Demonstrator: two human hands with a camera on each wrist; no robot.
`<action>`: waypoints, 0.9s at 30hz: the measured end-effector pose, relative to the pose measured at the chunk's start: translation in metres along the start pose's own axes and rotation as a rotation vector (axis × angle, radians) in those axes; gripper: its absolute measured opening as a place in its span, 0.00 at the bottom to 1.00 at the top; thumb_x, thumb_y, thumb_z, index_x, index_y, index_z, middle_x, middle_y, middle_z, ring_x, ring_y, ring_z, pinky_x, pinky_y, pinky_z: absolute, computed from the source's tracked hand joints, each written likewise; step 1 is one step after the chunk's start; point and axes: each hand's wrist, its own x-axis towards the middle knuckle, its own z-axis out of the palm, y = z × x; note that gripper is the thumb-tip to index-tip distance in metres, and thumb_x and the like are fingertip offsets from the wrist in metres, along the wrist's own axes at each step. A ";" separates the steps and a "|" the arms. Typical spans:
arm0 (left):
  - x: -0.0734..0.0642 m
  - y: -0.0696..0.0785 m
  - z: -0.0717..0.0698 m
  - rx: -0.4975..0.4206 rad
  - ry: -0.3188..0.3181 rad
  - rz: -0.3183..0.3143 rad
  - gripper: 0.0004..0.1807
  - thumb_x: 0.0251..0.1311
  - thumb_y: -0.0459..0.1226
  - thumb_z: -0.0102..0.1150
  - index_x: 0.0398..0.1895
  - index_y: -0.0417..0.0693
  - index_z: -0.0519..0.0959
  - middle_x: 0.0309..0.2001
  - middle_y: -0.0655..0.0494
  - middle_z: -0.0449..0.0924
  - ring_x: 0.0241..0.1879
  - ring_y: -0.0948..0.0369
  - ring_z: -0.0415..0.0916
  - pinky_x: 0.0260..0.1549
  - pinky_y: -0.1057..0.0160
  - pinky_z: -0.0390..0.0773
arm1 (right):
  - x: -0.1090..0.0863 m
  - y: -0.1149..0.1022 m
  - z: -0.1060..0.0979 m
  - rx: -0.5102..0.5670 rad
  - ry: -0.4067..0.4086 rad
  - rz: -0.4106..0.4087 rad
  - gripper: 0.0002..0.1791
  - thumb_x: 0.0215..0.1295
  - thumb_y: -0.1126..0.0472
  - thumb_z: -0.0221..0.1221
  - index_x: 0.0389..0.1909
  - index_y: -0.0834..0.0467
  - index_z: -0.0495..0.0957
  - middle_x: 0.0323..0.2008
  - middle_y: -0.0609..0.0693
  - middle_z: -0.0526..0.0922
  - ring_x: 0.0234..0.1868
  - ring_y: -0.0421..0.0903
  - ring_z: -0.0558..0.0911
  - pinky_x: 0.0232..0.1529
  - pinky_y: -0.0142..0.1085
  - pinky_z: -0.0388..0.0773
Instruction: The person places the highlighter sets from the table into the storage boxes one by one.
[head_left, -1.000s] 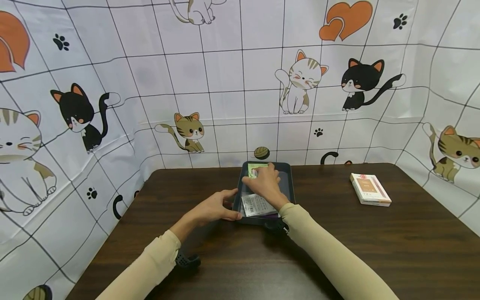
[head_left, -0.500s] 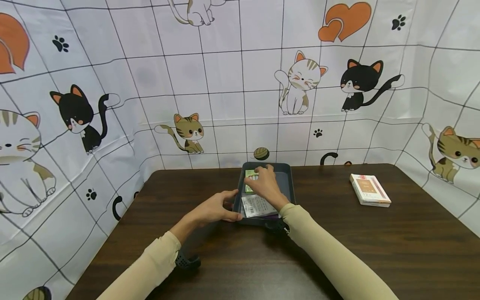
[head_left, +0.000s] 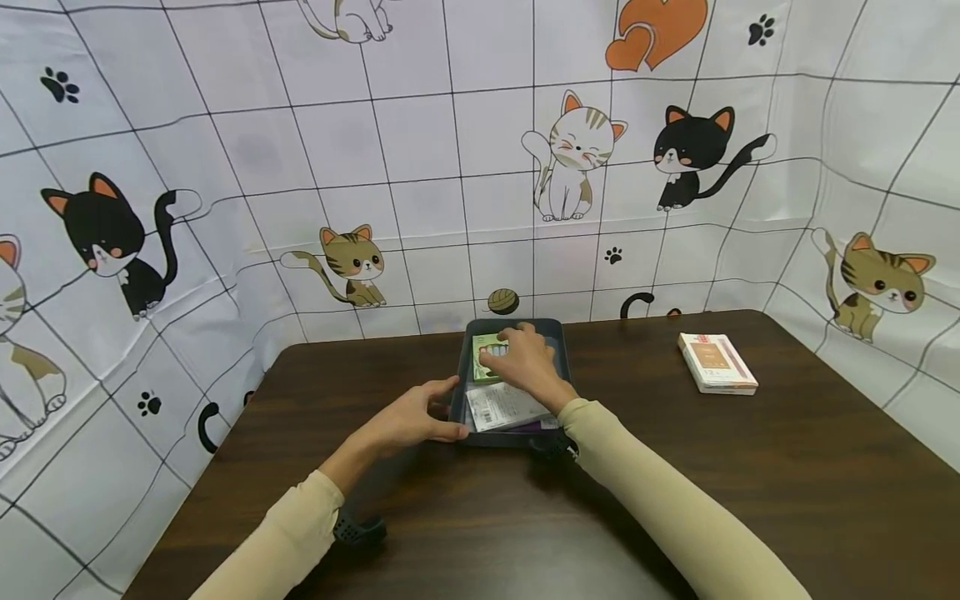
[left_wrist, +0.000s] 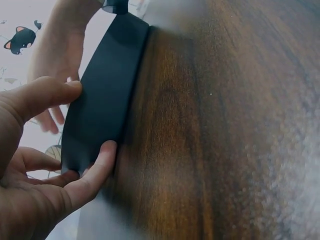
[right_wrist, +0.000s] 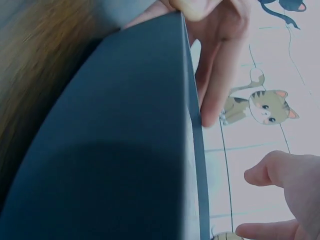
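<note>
A dark grey tray (head_left: 557, 335) stands on the table, holding a green box (head_left: 484, 368) at its far left. Nearer the front of the tray lies a white printed packet (head_left: 504, 407), over something purple (head_left: 528, 427). My left hand (head_left: 408, 421) grips the tray's near left corner; in the left wrist view its thumb meets the rim while the fingers touch the wall. Above the tray, my right hand (head_left: 525, 360) is beside and partly over the green box. The right wrist view shows that hand's thumb and finger spread apart with nothing between them.
A white and orange box (head_left: 717, 364) lies on the brown wooden table (head_left: 637, 467) to the right. Behind the table hangs a white sheet (head_left: 420, 200) printed with cats. Each wrist wears a dark strap (head_left: 360, 531).
The green box has come to lie flat along the tray's left side. My right fingers have come off it and opened. The left hand keeps its hold; the head view has shifted slightly right.
</note>
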 end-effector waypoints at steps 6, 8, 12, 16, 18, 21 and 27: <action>-0.007 -0.001 -0.007 0.019 0.036 -0.020 0.55 0.54 0.43 0.79 0.81 0.47 0.56 0.75 0.46 0.57 0.68 0.43 0.65 0.54 0.49 0.77 | 0.003 0.006 -0.010 0.021 0.022 -0.032 0.28 0.68 0.47 0.62 0.62 0.62 0.80 0.68 0.65 0.69 0.67 0.65 0.67 0.62 0.65 0.61; -0.008 -0.001 -0.008 0.017 0.037 -0.020 0.55 0.54 0.43 0.79 0.81 0.47 0.55 0.75 0.46 0.57 0.68 0.43 0.65 0.54 0.48 0.77 | 0.003 0.010 -0.013 0.046 0.030 -0.040 0.27 0.68 0.48 0.61 0.61 0.62 0.80 0.68 0.64 0.70 0.68 0.64 0.67 0.63 0.65 0.61; -0.008 -0.001 -0.007 0.015 0.040 -0.025 0.55 0.54 0.42 0.79 0.81 0.47 0.56 0.75 0.46 0.57 0.68 0.43 0.66 0.54 0.48 0.76 | 0.003 0.016 -0.019 0.084 0.051 -0.051 0.25 0.70 0.49 0.58 0.59 0.61 0.81 0.68 0.63 0.69 0.69 0.64 0.65 0.64 0.64 0.59; -0.007 -0.001 -0.006 0.023 0.041 -0.032 0.55 0.53 0.43 0.79 0.81 0.48 0.56 0.76 0.46 0.57 0.68 0.44 0.66 0.55 0.48 0.76 | 0.001 0.023 -0.027 0.098 0.074 -0.046 0.24 0.71 0.50 0.56 0.59 0.61 0.81 0.69 0.62 0.69 0.70 0.64 0.64 0.66 0.64 0.57; -0.006 -0.001 -0.005 0.028 0.041 -0.033 0.55 0.53 0.43 0.79 0.81 0.48 0.56 0.75 0.47 0.57 0.68 0.44 0.66 0.55 0.48 0.76 | 0.001 0.027 -0.032 0.097 0.084 -0.045 0.24 0.71 0.50 0.56 0.59 0.62 0.81 0.69 0.62 0.69 0.70 0.64 0.64 0.66 0.63 0.57; -0.004 0.000 -0.005 0.036 0.038 -0.031 0.56 0.53 0.43 0.79 0.81 0.48 0.56 0.75 0.47 0.57 0.67 0.44 0.66 0.56 0.47 0.75 | -0.001 0.036 -0.038 0.087 0.109 -0.047 0.24 0.71 0.51 0.56 0.59 0.62 0.81 0.68 0.62 0.70 0.69 0.63 0.65 0.65 0.63 0.58; -0.002 0.000 -0.002 0.057 0.016 -0.020 0.56 0.53 0.44 0.79 0.81 0.48 0.55 0.76 0.47 0.56 0.68 0.44 0.66 0.58 0.46 0.74 | -0.007 0.054 -0.048 0.081 0.156 -0.040 0.22 0.71 0.52 0.57 0.57 0.63 0.82 0.64 0.62 0.74 0.67 0.63 0.69 0.63 0.64 0.60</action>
